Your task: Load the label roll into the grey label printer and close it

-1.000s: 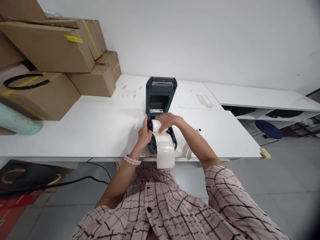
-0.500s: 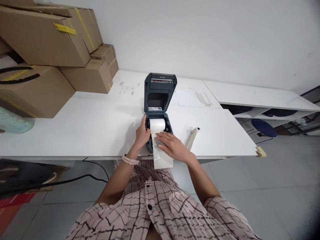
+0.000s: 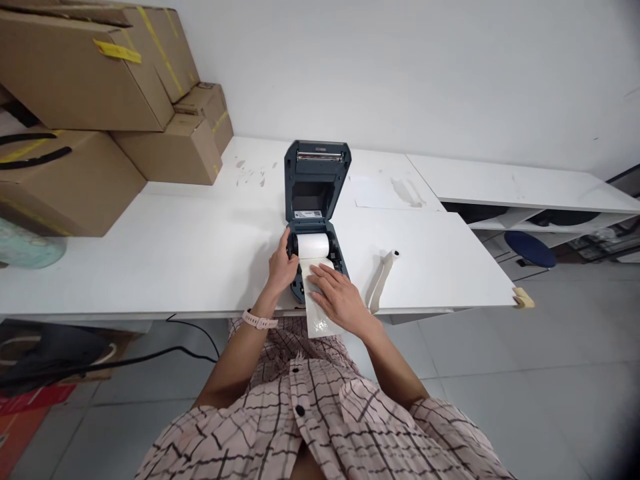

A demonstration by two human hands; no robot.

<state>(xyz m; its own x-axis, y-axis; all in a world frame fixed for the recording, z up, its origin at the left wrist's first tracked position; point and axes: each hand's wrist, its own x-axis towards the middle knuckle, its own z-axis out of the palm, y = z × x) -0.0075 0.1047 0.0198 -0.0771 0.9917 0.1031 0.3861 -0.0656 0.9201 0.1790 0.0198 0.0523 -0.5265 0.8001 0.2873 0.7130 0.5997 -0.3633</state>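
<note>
A dark grey label printer (image 3: pixel 319 181) stands on the table with its lid raised. Inside sits a white label roll (image 3: pixel 313 245), and its strip (image 3: pixel 320 323) runs forward over the printer's front and hangs past the table edge. My left hand (image 3: pixel 282 267) grips the printer's left side, thumb over the rim by the roll. Flat on the strip lies my right hand (image 3: pixel 337 295), fingers stretched out, covering part of the strip and the printer's front. To the right, a small roll core (image 3: pixel 394 255) trails a curled strip of backing paper (image 3: pixel 381 283).
Cardboard boxes (image 3: pixel 170 150) are stacked at the table's left. A pale green wrapped object (image 3: pixel 33 247) is beside them. A white sheet (image 3: pixel 375 193) lies behind the small roll. On the floor at right stands a blue stool (image 3: pixel 530 248); a yellowish piece (image 3: pixel 523 298) sits at the table's corner.
My right hand has slid slightly left across the strip, its fingers more spread. My left hand keeps its hold on the printer. The view has shifted a little.
</note>
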